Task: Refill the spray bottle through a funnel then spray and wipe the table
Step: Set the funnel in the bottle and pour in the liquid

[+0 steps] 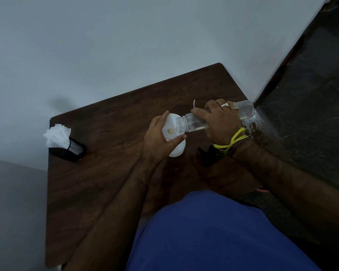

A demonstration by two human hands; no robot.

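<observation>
the wall (125,36) is pale and fills the top of the view, with dark floor (311,114) to the right. the desk (106,173) is dark wood and sits in the corner against the wall. a blue shirt (213,231) covers the bottom middle. the right hand (219,120) grips a clear bottle (194,122) round its middle, fingers curled over it; the bottle lies almost level, its open threaded mouth pointing left over the funnel (171,126). the right hand wears 2 rings, and yellow thread is tied at the wrist. the left hand (160,137) holds the white funnel, thumb at its near rim and fingers curled round its far side. below the funnel is the white spray bottle (178,150), mostly hidden by the hand. a dark item (207,155) lies on the desk just right of it, under the right wrist; i cannot tell what it is. a thin white tube (194,104) shows behind the right hand. near the desk's far left corner a black mesh cup (70,150) holds white tissues (57,136), well apart from the hands.
</observation>
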